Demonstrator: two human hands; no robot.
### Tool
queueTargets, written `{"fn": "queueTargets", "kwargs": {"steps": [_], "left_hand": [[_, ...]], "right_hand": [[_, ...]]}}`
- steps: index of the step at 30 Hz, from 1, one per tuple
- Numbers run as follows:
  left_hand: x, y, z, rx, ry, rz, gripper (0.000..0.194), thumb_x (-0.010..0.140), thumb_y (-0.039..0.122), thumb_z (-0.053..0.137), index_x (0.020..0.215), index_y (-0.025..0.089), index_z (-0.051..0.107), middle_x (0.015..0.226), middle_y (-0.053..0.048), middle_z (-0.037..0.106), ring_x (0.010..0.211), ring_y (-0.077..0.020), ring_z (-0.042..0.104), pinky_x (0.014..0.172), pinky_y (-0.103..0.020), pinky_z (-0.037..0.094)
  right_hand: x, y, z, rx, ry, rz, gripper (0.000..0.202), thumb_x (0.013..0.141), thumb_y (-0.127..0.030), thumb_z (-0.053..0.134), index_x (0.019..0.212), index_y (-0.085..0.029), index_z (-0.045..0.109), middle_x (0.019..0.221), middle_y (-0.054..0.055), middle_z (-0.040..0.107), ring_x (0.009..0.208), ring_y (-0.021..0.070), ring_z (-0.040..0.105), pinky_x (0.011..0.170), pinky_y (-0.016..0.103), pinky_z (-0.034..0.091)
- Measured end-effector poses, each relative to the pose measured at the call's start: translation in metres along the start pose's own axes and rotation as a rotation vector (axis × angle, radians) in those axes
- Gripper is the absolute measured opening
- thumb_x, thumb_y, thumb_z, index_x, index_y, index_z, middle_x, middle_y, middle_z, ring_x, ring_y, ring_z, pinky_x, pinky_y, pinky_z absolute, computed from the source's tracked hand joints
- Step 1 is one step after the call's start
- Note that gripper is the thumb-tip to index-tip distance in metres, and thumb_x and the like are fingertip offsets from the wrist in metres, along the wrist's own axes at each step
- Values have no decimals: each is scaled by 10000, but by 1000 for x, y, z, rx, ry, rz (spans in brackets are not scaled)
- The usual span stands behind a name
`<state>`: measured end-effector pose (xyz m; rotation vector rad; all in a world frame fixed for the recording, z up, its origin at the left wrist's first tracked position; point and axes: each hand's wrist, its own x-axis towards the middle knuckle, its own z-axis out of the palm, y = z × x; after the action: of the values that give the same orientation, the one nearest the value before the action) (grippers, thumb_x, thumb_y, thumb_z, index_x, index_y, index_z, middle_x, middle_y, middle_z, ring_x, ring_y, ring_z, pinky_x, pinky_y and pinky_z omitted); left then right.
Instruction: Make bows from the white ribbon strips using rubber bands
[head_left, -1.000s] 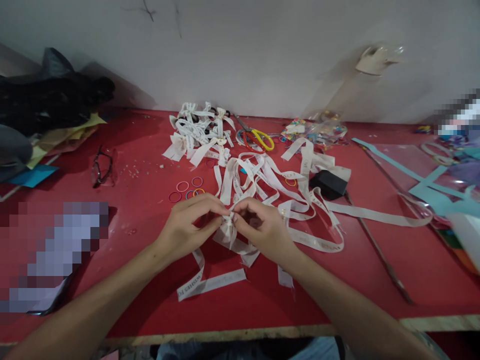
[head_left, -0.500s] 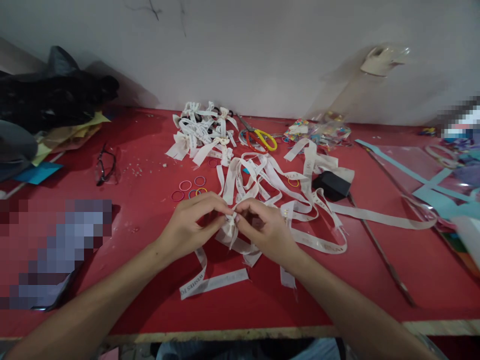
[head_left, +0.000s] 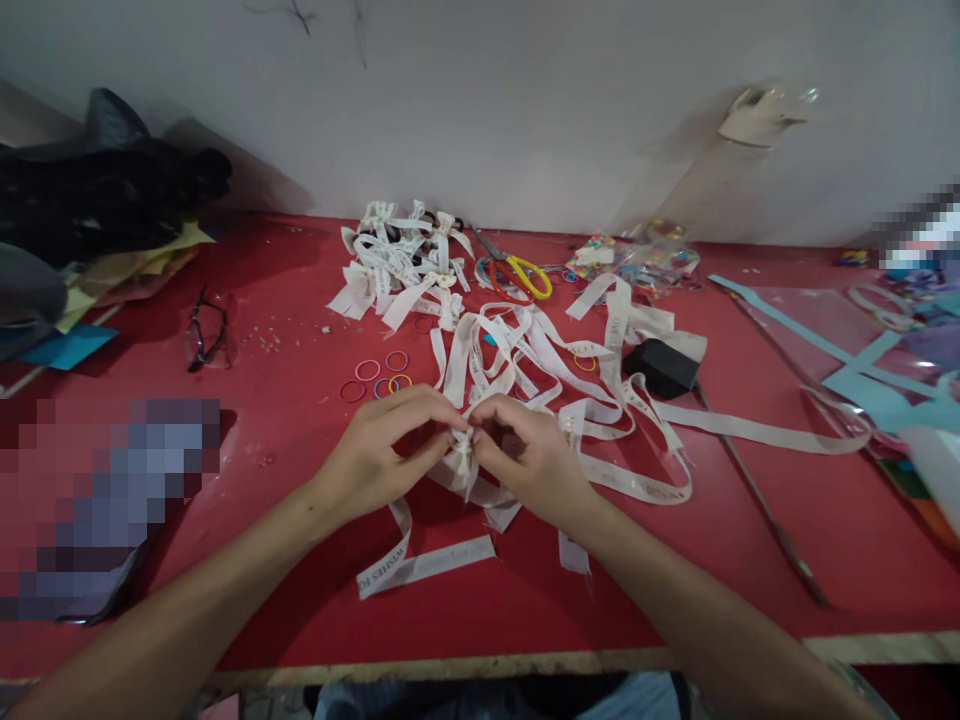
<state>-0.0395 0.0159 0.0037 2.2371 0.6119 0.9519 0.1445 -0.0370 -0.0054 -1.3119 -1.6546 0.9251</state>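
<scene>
My left hand point(head_left: 397, 440) and my right hand point(head_left: 529, 450) meet at the middle of the table, fingertips pinched together. Between them is a white printed ribbon point(head_left: 461, 462), gathered into a small bunch. Its lower part fans out below my fingers; the exact fold at the fingertips is partly hidden. Loose printed ribbon strips point(head_left: 472, 360) lie tangled just beyond my hands. Nearer me a lettered ribbon strip point(head_left: 450, 556) rests on the red tabletop. Several coloured elastic bands point(head_left: 367, 370) lie beyond my left hand.
A pile of tied ribbon bows point(head_left: 397, 255) sits at the back, beside scissors point(head_left: 529, 278) with yellow and red handles. Eyeglasses point(head_left: 206, 330) lie left. To the right are a black block point(head_left: 660, 368), a thin rod point(head_left: 780, 540) and plastic bags point(head_left: 660, 260).
Both hands stay pinched on the ribbon, with only slight finger movement at the gathered part. The whole view has shifted a little.
</scene>
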Motion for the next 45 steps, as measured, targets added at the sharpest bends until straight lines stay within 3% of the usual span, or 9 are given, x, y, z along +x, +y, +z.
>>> {"fn": "queueTargets", "kwargs": {"steps": [16,45], "left_hand": [[1,3,-2,-2,-23,-20,149,891,103,532,945,171,652,889,-60,688,832,-146,642,751,-267,519],[-2,3,-3,-5,-87,-24,185,868,46,530,955,171,636,916,-50,665,865,-135,629,773,-245,499]], "right_hand": [[1,1,-1,-70,-42,-25,73,851,-153,498,849,-216,536,652,-50,529,545,90,461,530,211,368],[1,3,0,-189,-82,-65,92,821,-121,492,807,-210,510,638,-63,480,546,78,423,558,215,333]]}}
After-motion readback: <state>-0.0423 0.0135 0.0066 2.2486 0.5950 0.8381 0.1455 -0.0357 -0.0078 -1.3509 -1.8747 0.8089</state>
